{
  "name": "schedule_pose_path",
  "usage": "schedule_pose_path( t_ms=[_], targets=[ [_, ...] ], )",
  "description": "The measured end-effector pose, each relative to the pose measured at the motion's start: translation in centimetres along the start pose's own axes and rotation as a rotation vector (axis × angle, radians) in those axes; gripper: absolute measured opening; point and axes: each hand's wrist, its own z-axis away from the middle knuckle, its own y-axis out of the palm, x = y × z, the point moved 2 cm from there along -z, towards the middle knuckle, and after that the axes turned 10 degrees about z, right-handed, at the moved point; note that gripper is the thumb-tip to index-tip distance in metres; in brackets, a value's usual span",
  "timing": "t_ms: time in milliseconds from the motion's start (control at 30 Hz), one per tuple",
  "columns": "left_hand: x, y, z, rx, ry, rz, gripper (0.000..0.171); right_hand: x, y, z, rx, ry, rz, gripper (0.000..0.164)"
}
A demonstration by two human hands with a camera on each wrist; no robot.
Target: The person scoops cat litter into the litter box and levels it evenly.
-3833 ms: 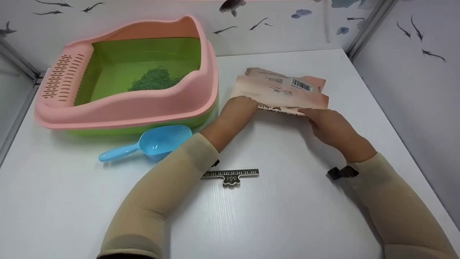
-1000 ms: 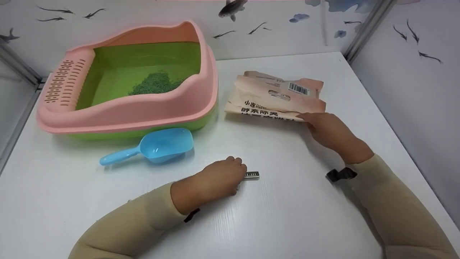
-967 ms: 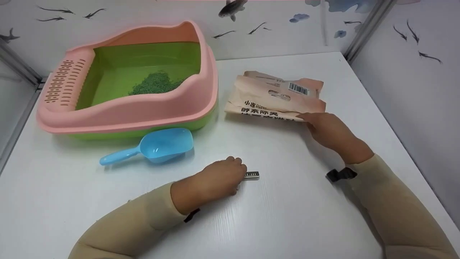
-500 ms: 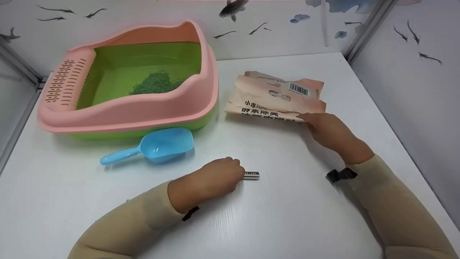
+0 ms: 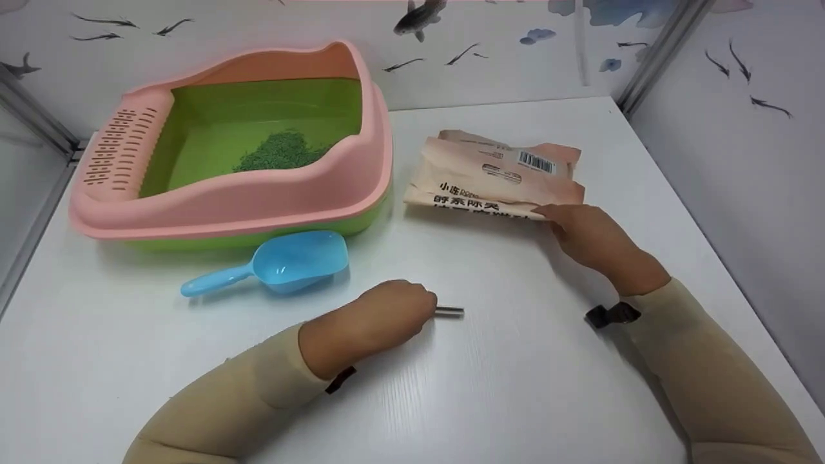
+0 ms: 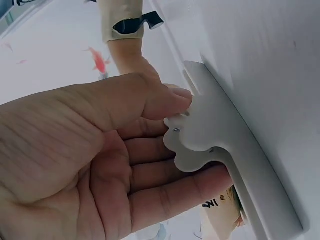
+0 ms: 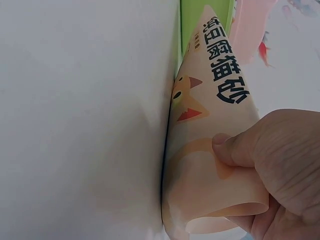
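My left hand point(image 5: 374, 319) pinches a wide metal bag clip point(image 6: 217, 117) by its scalloped tab, thumb on one side and fingers on the other. The clip's long bar stands on edge close over the table, and only its right end shows in the head view. My right hand point(image 5: 596, 248) grips the folded near edge of a pale orange cat litter bag point(image 5: 493, 171), thumb on top, at its right corner. Up close in the right wrist view, the bag's fold is rolled into a curve, with a printed cat and black characters on it.
A pink-rimmed green litter box point(image 5: 296, 196) stands at the back left, with a small heap of green litter point(image 5: 280, 151) inside. In front of it lies a blue scoop point(image 5: 300, 258), handle to the left. Walls border the white table point(image 5: 503, 386) behind and at the right.
My left hand has left the bag for the clip, now pinches it, and has tipped it from lying flat onto its edge. The right hand has kept hold of the bag.
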Motion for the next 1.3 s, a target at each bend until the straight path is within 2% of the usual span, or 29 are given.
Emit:
schedule_pose_path(
  t_ms=[233,633,833,967,1100,1300],
  targets=[
    [0.3,0.1,-0.3,-0.045,0.020,-0.013,0.004,-0.1,0.1,0.0,0.005,0.010,-0.008,0.033],
    [0.8,0.4,-0.8,0.007,-0.014,-0.006,0.009,-0.1,0.1,0.0,-0.009,0.005,-0.008,0.033],
    [0.8,0.2,-0.7,-0.003,0.016,-0.030,0.009,-0.3,0.4,0.0,-0.048,-0.020,-0.027,0.032],
    [0.9,-0.3,-0.9,-0.034,0.043,-0.007,0.010,-0.3,0.6,0.0,-0.048,-0.024,-0.023,0.031],
    [0.9,-1.2,-1.5,-0.092,0.056,0.006,0.012,-0.3,0.4,0.0,-0.038,-0.025,-0.010,0.032],
    [0.5,-3.0,-2.6,-0.251,0.088,-0.052,0.019,-0.2,0.3,0.1,-0.047,-0.031,0.003,0.033]
  ],
)
